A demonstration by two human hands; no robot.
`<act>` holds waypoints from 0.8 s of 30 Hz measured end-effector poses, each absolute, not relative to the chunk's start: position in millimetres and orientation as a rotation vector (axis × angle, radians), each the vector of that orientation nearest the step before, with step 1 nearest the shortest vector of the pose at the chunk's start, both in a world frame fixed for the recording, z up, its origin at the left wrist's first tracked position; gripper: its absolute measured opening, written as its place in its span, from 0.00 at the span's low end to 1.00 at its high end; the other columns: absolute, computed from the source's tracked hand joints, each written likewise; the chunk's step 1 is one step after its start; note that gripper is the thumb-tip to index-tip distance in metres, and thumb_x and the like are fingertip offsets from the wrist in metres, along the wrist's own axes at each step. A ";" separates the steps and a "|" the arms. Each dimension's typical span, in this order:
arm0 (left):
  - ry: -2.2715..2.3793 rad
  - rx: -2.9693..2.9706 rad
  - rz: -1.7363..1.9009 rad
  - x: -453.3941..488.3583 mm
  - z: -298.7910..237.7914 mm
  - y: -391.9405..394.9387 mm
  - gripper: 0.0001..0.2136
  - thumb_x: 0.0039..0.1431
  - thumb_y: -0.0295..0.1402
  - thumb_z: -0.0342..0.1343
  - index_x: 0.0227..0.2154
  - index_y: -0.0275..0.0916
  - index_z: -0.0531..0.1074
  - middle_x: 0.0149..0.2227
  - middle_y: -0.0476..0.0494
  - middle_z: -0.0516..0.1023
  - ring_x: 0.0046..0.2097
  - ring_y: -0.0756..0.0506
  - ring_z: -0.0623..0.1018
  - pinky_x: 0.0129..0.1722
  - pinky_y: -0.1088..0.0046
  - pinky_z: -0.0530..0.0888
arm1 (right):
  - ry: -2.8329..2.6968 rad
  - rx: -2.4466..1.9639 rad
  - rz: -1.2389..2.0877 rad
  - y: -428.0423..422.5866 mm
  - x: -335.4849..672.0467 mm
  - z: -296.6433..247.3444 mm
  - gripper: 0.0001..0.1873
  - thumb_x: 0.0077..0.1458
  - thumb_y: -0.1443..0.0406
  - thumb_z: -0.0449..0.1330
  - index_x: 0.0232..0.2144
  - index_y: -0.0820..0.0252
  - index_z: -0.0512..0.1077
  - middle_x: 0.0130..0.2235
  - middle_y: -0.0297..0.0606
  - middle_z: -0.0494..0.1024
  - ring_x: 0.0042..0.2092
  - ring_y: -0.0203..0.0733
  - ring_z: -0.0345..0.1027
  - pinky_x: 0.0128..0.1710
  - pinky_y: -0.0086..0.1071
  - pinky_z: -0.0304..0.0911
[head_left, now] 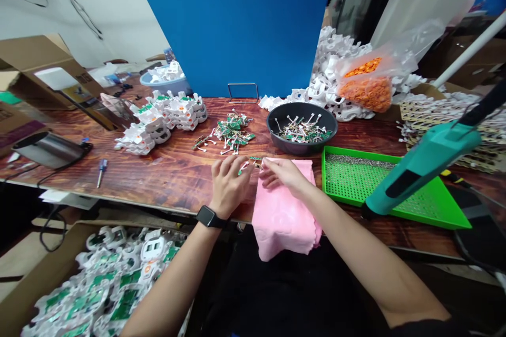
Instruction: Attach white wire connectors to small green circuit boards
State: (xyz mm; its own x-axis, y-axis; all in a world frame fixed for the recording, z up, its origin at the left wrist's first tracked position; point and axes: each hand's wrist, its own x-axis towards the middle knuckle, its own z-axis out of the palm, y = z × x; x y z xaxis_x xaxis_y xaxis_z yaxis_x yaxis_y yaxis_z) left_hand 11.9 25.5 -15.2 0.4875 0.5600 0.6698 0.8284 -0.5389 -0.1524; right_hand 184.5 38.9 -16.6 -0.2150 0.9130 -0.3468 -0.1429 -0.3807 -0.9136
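My left hand (230, 181), with a black watch on its wrist, is closed, its fingertips pinched on a small green circuit board with wires (255, 158). Reaching in from the other side, my right hand (283, 174) has its thumb and fingers together at the board's wire end; its exact grip is partly hidden. Both hands are just above the table, by the far left corner of a pink cloth (282, 210). Beyond them lies a loose pile of similar wired boards (234, 131). More of these boards fill a black bowl (276, 142) behind my right hand.
A green tray (343, 184) of small metal parts stands at right, with a teal electric screwdriver (427, 163) hanging over it. Stacked white housings (169, 110) and a small screwdriver (101, 172) are at left. A box of housings (98, 284) sits below the table edge.
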 end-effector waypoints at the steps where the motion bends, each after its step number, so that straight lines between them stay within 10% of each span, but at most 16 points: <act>1: -1.126 -2.293 -0.796 9.5 -15.9 23.5 0.09 0.56 0.30 0.52 0.37 0.48 0.75 0.45 0.45 0.75 0.48 0.43 0.68 0.48 0.61 0.59 | -1.011 -1.236 1.733 38.5 185.4 -16.5 0.19 0.53 0.52 0.56 0.28 0.65 0.69 0.25 0.41 0.77 0.20 0.36 0.70 0.18 0.27 0.66; 10: -1.840 -2.260 -1.632 20.1 -20.5 4.1 0.18 0.56 0.37 0.51 0.50 0.43 0.66 0.48 0.39 0.70 0.47 0.44 0.70 0.47 0.64 0.65 | -1.060 -0.831 1.809 36.0 189.4 -12.6 0.12 0.45 0.59 0.64 0.30 0.62 0.74 0.31 0.37 0.78 0.29 0.32 0.70 0.29 0.24 0.65; 16: -2.703 -2.421 -2.424 35.0 -21.7 -1.6 0.19 0.55 0.46 0.50 0.37 0.33 0.72 0.27 0.45 0.72 0.24 0.53 0.68 0.24 0.78 0.66 | -1.062 -0.695 1.703 35.7 184.4 -15.6 0.11 0.47 0.60 0.62 0.33 0.61 0.75 0.38 0.38 0.78 0.36 0.34 0.69 0.42 0.29 0.62; 24: -2.665 -2.425 -2.505 34.4 -17.3 1.1 0.13 0.47 0.41 0.60 0.29 0.35 0.74 0.23 0.50 0.70 0.23 0.55 0.65 0.23 0.80 0.62 | -1.187 -0.725 1.648 34.7 184.7 -12.7 0.14 0.49 0.56 0.59 0.30 0.61 0.76 0.34 0.38 0.78 0.35 0.36 0.69 0.41 0.31 0.61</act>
State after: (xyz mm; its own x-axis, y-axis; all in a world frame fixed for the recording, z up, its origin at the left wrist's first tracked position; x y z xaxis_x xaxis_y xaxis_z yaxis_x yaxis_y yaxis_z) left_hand 34.4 1.1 -17.3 0.0842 0.9835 -0.1601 -0.0990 0.1681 0.9808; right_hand 184.7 34.7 -12.7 -0.3772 0.9242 0.0601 -0.3494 -0.0819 -0.9334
